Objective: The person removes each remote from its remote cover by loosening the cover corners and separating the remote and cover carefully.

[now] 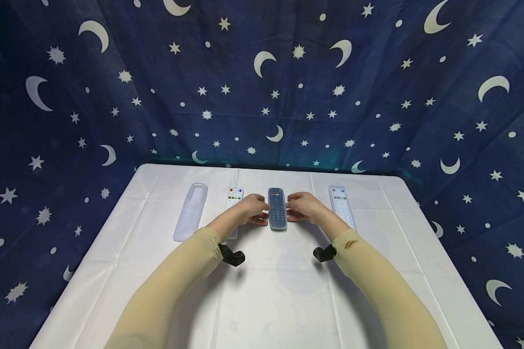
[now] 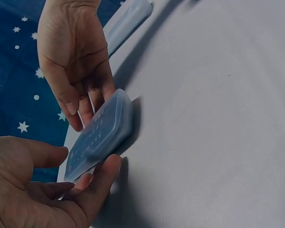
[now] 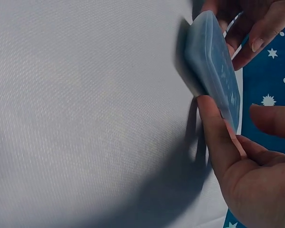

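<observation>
A dark remote control [image 1: 277,208] in a translucent sleeve lies lengthwise between the two hands, buttons up. My left hand [image 1: 254,209] is at its left long edge, with fingertips touching the sleeve low on the side. In the left wrist view the left thumb [image 2: 50,155] stays just off the remote control [image 2: 97,135]. At the opposite long edge is my right hand [image 1: 304,207], its fingers [image 3: 213,123] against the sleeve's lower side. The right thumb [image 3: 270,118] stands apart from the remote. Both hands have loosely bent fingers.
Partly behind the left hand lies a white remote control [image 1: 234,195]. Another white remote [image 1: 342,207] in a clear sleeve lies right of the right hand. A translucent sleeve [image 1: 191,213] is at far left. A star-patterned curtain [image 1: 244,72] borders the white-covered table [image 1: 279,300].
</observation>
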